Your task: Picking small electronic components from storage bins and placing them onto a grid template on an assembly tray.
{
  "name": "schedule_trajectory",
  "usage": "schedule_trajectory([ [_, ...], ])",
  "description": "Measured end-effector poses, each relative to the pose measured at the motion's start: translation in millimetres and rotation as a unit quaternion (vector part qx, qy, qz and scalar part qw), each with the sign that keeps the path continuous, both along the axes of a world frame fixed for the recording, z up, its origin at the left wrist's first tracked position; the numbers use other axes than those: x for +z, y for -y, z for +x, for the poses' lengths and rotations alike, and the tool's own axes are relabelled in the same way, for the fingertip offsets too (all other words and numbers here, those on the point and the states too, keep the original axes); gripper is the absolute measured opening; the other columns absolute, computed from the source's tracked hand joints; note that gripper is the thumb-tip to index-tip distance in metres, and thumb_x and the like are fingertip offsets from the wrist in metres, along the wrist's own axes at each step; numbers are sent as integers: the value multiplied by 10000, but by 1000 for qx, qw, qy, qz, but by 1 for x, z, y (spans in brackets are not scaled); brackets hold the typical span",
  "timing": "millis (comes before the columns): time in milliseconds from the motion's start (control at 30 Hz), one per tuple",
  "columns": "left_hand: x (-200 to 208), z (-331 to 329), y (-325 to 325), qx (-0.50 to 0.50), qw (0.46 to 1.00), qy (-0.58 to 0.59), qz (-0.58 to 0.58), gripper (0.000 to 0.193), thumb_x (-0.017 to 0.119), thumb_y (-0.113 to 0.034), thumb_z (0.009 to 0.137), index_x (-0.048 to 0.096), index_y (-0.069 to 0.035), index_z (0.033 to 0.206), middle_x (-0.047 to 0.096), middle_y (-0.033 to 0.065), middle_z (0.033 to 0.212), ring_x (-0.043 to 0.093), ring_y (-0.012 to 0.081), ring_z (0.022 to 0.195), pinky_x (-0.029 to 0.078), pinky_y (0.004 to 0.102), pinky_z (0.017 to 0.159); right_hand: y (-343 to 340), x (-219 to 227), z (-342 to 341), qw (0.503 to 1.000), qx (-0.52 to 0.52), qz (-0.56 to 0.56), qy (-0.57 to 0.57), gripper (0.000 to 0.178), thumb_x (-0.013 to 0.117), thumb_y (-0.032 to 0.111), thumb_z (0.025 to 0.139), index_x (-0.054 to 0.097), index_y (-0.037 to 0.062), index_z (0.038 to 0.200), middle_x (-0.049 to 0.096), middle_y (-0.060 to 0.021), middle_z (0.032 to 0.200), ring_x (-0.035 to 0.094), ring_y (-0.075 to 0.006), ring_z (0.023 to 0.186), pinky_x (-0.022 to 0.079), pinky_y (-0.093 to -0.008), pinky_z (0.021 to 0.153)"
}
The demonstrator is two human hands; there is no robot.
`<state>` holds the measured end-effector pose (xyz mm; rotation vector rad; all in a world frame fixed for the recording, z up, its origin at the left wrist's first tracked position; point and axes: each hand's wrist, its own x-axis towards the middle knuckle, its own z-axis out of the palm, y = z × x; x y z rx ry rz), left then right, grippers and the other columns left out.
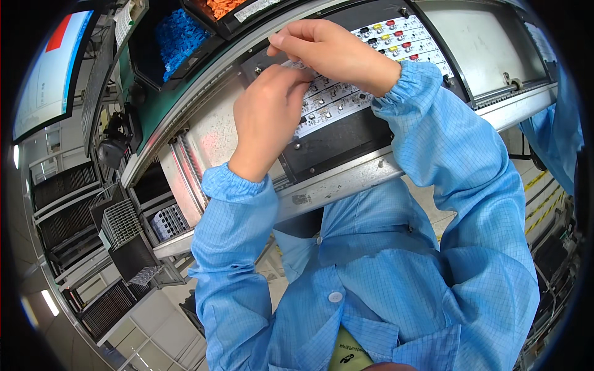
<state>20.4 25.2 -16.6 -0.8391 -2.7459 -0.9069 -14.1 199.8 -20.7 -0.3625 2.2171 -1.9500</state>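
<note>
The white board (pixel 337 106) lies face up on the black plate (pixel 346 145), partly covered by both hands. Black components (pixel 372 41), yellow components (pixel 385 38) and red components (pixel 398 34) stand in rows at the board's far right part.

The left hand (pixel 266 114) is over the board's left end, with thumb and fingers bent toward one another (whether they meet on a part cannot be told). The right hand (pixel 331 52) reaches across the board's far edge; its thumb and index fingertips are close together near the far left corner, and whether they pinch anything cannot be told.

A metal rail (pixel 346 178) runs along the near side of the board. Blue parts (pixel 179 40) and orange parts (pixel 224 7) (both in dark bins) sit beyond the board, toward its left. A screen (pixel 52 77) stands well left of the board.
</note>
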Motion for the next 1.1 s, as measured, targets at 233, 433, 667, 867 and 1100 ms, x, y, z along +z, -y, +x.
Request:
schedule_trajectory([
  [233, -6, 2, 0, 11, 1000, -7, -11, 117, 718, -124, 920, 775, -133, 1022, 729, 99, 964, 712, 340, 871, 563, 442, 705, 1, -6, -1, 1000, 16, 18, -13, 381, 609, 382, 1092, 745, 40, 1189, 734, -31, 994, 640, -93, 880, 537, -257, 786],
  [433, -11, 2, 2, 8, 1000, 6, 25, 120, 713, -116, 923, 767, -126, 1030, 735, 103, 990, 711, 353, 880, 564, 446, 712, 2, -8, -1, 997, 30, 52, -46, 385, 616, 373, 1088, 737, 22, 1189, 761, -75, 1048, 698, -131, 939, 573, -281, 847],
  [667, -13, 2, 3, 4, 1000, 4, 22, 122, 715, -112, 920, 750, -119, 1036, 723, 108, 995, 703, 366, 871, 563, 456, 709, 5, -12, -2, 995, 15, 61, -74, 376, 635, 377, 1066, 752, 30, 1149, 766, -97, 979, 713, -167, 865, 579, -312, 782],
  [867, -19, 1, 5, -16, 999, -11, 43, 178, 761, -68, 901, 729, -16, 1069, 687, 137, 959, 643, 262, 663, 520, 363, 623, 4, -10, -2, 994, 33, 90, -56, 373, 626, 359, 1082, 735, 18, 1186, 761, -83, 1044, 710, -150, 940, 582, -290, 853],
  [1100, -17, 3, 3, -4, 998, 33, 52, 162, 712, -100, 918, 732, -109, 1078, 718, 117, 1064, 702, 382, 874, 565, 464, 705, 3, -12, 0, 979, 12, 147, -138, 330, 635, 336, 1071, 734, 30, 1144, 757, -100, 976, 701, -167, 861, 572, -312, 780],
])
